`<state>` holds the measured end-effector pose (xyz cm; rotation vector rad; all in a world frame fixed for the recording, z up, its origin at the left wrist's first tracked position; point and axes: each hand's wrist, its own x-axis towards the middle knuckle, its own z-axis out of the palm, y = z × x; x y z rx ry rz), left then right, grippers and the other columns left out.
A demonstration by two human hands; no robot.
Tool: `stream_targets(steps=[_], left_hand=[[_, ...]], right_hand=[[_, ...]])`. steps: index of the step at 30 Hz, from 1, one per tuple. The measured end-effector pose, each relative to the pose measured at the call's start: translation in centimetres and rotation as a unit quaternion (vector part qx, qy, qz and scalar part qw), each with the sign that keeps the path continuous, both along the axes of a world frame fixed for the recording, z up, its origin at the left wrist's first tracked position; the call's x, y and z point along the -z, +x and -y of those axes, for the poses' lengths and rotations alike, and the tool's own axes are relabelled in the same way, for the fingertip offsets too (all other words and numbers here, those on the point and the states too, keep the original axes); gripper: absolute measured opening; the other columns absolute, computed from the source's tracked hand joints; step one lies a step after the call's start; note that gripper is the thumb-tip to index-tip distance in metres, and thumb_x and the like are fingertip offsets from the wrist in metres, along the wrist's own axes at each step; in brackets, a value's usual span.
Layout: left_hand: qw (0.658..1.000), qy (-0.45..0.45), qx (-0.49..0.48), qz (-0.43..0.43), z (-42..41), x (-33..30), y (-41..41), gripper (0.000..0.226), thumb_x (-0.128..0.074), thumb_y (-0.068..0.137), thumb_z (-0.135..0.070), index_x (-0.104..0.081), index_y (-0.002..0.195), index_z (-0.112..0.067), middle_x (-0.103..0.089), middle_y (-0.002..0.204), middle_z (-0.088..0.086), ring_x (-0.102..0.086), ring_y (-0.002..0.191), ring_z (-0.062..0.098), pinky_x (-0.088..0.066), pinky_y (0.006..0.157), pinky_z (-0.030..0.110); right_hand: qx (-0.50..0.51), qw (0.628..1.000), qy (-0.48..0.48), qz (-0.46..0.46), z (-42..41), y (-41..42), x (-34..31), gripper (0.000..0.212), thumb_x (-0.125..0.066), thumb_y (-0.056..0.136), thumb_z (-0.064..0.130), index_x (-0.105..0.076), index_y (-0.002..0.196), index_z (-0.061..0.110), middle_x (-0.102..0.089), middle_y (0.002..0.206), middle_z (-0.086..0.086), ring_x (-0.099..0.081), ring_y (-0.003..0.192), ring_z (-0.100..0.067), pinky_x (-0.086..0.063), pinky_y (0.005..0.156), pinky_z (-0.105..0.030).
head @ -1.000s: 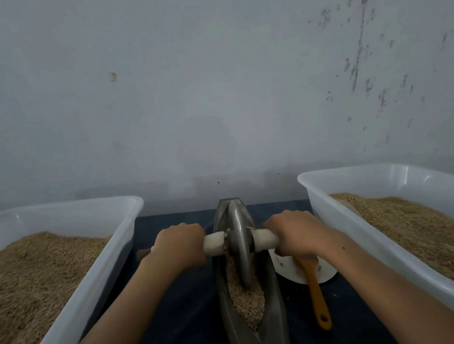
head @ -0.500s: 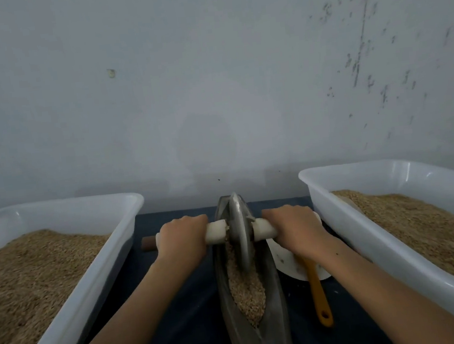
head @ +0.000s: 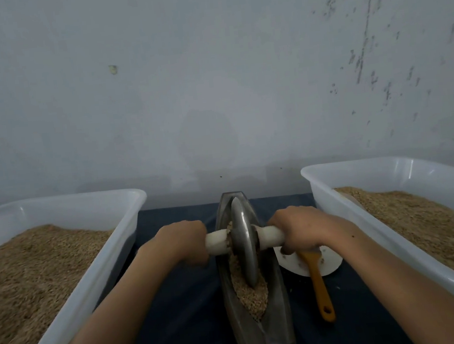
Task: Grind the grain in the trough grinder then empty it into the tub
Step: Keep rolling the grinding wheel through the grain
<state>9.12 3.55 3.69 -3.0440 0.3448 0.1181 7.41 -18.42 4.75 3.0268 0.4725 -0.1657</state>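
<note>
The trough grinder (head: 258, 303) is lying lengthwise on the dark table (head: 184, 310), holding grain (head: 251, 295). The grinding wheel (head: 244, 243) is standing upright in the trough. The left hand (head: 181, 242) is gripping the white handle (head: 217, 242) left of the wheel, fingers curled around it. The right hand (head: 302, 228) is gripping the handle right of the wheel likewise. A left tub (head: 111, 256) and a right tub (head: 337, 222), both holding grain, are flanking the trough. An orange-handled brush (head: 320, 285) is resting on a white plate (head: 330, 261) just right of the trough.
</note>
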Motion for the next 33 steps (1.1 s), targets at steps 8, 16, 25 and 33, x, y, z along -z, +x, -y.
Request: stream_targets(steps=[8, 16, 25, 33], left_hand=[[0.975, -0.017, -0.004, 0.221, 0.7, 1.3, -0.2, 0.020, -0.055, 0.088, -0.029, -0.053, 0.107, -0.023, -0.061, 0.099, -0.002, -0.058, 0.087, 0.018, -0.034, 0.066, 0.029], [0.995, 0.011, 0.009, 0.100, 0.3, 0.4, -0.3, 0.037, -0.065, 0.082, -0.032, -0.056, 0.115, -0.019, -0.063, 0.105, 0.001, -0.058, 0.090, 0.017, -0.040, 0.072, 0.029], [0.999, 0.007, -0.001, 0.053, 0.3, 0.0, -0.4, 0.042, -0.070, 0.077, -0.033, -0.057, 0.116, -0.020, -0.061, 0.098, 0.000, -0.054, 0.083, 0.016, -0.038, 0.069, 0.029], [0.974, -0.027, 0.002, 0.224, 0.7, 1.3, -0.2, 0.021, -0.056, 0.088, -0.030, -0.054, 0.108, -0.023, -0.061, 0.098, -0.002, -0.054, 0.081, 0.015, -0.034, 0.066, 0.028]], right_hand=[[0.006, 0.978, 0.045, 0.205, -0.3, 0.7, 2.1, 0.015, -0.053, 0.091, 0.019, -0.043, 0.090, 0.030, -0.064, 0.096, 0.003, -0.059, 0.085, -0.019, -0.034, 0.066, -0.029], [-0.007, 0.998, 0.011, 0.065, 0.1, 0.3, 0.6, 0.028, -0.065, 0.086, 0.023, -0.059, 0.113, 0.025, -0.065, 0.106, 0.000, -0.061, 0.094, -0.018, -0.043, 0.072, -0.030], [0.001, 1.000, 0.011, 0.024, 0.1, 0.1, 0.3, 0.033, -0.067, 0.084, 0.022, -0.060, 0.117, 0.024, -0.064, 0.102, 0.002, -0.060, 0.088, -0.015, -0.043, 0.069, -0.027], [0.004, 0.975, 0.054, 0.214, -0.1, 0.8, 2.3, 0.010, -0.052, 0.092, 0.020, -0.051, 0.100, 0.027, -0.065, 0.099, 0.001, -0.061, 0.089, -0.020, -0.039, 0.068, -0.030]])
